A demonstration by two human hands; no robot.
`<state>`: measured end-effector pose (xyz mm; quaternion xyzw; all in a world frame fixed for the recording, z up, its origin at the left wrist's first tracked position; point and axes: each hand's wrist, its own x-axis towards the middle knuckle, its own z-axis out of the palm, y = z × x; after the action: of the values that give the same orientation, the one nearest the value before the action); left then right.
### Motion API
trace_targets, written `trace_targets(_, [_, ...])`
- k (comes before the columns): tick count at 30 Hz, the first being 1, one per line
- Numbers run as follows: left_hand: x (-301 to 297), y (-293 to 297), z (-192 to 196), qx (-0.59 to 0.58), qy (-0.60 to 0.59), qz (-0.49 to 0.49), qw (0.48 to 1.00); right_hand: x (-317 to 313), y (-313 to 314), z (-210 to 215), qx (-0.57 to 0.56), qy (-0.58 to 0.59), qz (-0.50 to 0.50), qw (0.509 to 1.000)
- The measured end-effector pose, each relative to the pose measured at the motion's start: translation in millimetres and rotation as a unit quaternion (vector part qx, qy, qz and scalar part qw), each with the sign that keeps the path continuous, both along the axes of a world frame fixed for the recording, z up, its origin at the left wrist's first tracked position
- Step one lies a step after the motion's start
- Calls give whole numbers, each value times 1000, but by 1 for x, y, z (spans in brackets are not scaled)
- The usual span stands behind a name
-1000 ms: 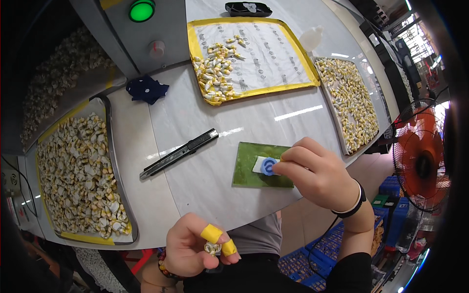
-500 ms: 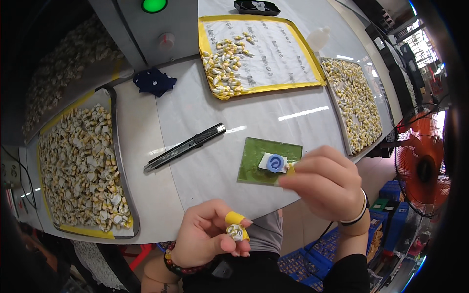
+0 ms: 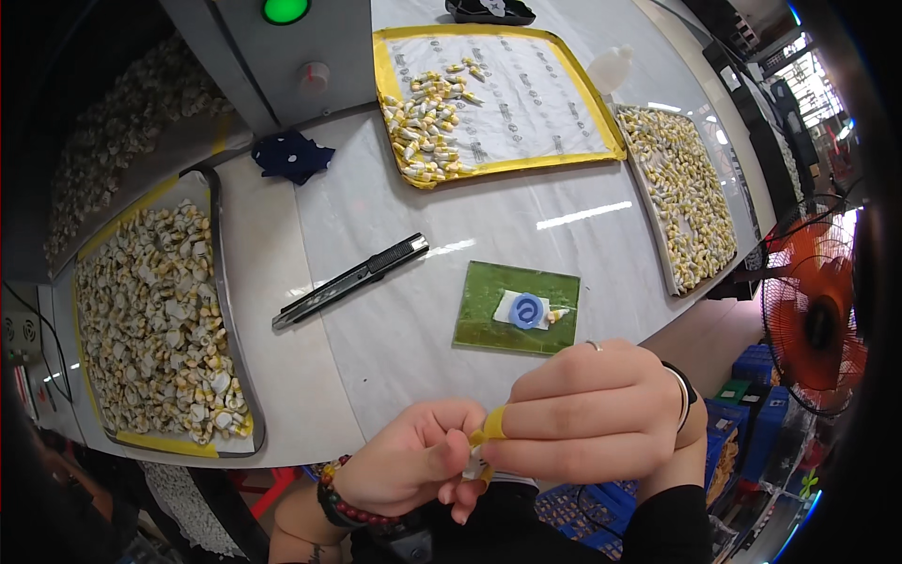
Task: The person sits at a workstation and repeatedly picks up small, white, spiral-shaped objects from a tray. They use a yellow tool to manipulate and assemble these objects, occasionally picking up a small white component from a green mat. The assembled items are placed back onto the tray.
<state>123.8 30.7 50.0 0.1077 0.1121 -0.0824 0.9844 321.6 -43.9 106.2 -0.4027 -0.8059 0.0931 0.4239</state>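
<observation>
My left hand (image 3: 413, 461) is closed, pinching a small white-and-yellow piece (image 3: 475, 462), mostly covered by fingers. Yellow bands (image 3: 492, 423) show around fingertips where my two hands meet. My right hand (image 3: 597, 414) is also closed, its fingertips pressed against the piece; what they grip is hidden. Just beyond my hands, a green glass plate (image 3: 474, 315) bears a white pad with a blue round disc (image 3: 526, 310) on it. Another small white-and-yellow piece (image 3: 557, 316) lies against the disc's right side. A black utility knife (image 3: 352, 280) rests to the left of the plate.
A yellow-edged tray (image 3: 498, 171) at the back holds several pieces on its left side. Heaped trays stand left (image 3: 221, 273) and right (image 3: 648, 202). A dark blue cloth (image 3: 291, 157) lies by a grey machine (image 3: 329, 47). An orange fan (image 3: 813, 315) stands beyond the table's right edge.
My right hand has moved from the glass plate down and left to my left hand. The small piece beside the blue disc is now uncovered. My left hand stays about where it was.
</observation>
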Motion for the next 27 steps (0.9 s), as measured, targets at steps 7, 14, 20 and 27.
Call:
trace_targets(7, [3,-5,3,-27,3,-8,1000,3,5,-6,-1,17,13,1000])
trace_targets(14, [5,-4,2,-46,-5,-21,999,4,-2,-5,-47,34,27,998])
trace_targets(20, [6,-1,5,-31,-26,-22,999,-3,-3,-4,-26,21,-63,997])
trace_targets(27, [0,-10,-8,-28,-22,-30,999,-10,-5,-5,-85,105,-116,984])
